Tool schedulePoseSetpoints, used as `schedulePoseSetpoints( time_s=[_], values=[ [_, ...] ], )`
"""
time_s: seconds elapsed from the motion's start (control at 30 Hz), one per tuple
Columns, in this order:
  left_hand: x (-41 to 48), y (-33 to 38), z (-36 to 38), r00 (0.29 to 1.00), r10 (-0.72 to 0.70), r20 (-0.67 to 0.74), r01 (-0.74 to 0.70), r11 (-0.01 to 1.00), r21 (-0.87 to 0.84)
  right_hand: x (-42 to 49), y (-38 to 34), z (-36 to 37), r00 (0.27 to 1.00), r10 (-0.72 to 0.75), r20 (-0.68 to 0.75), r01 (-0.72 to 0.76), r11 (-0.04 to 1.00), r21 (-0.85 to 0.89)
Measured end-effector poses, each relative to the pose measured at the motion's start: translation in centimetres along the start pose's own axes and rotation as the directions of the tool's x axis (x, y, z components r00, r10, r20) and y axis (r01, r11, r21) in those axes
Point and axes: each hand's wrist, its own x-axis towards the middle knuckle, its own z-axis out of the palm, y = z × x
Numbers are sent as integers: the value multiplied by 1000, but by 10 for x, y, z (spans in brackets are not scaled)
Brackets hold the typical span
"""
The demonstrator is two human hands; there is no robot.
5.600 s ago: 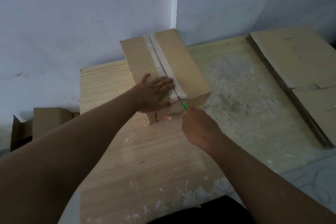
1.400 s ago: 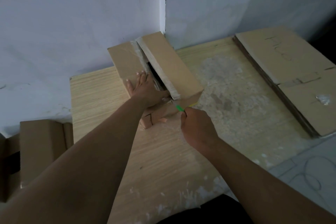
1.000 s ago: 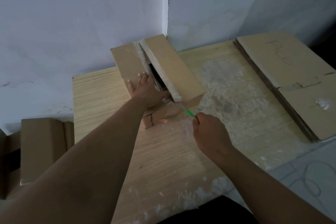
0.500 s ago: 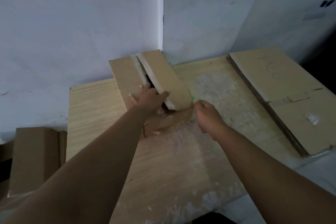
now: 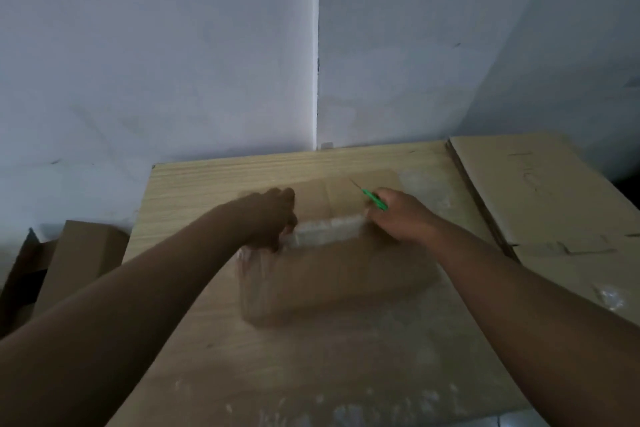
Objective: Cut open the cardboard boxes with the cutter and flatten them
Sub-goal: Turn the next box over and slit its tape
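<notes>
The box (image 5: 346, 270) is sitting mid-table (image 5: 214, 180), long side facing the person, and the whole view is smearing with motion. The left hand (image 5: 273, 218) is gripping the box's top edge at its left end, fingers curling over it. The right hand (image 5: 398, 217) is clutching the green cutter (image 5: 374, 200) in a fist, blade pointing toward the wall, while bearing on the right end of the same taped edge. By the look of it this is handling between cuts, turning or collapsing the box, not slicing. Next is probably cutting any uncut seam or pressing the walls flat, keeping the blade clear of the left fingers.
</notes>
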Motion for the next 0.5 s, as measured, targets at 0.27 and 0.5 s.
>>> schedulePoseSetpoints(
  time_s=[0.27,0.5],
  values=[
    [8,4,3,867,-402,-294,431,902,36,-7,42,-23,891,51,452,-112,988,109],
    [21,86,9,993,-115,-26,99,935,-341,-18,32,31,904,51,424,-365,606,706]
  ],
)
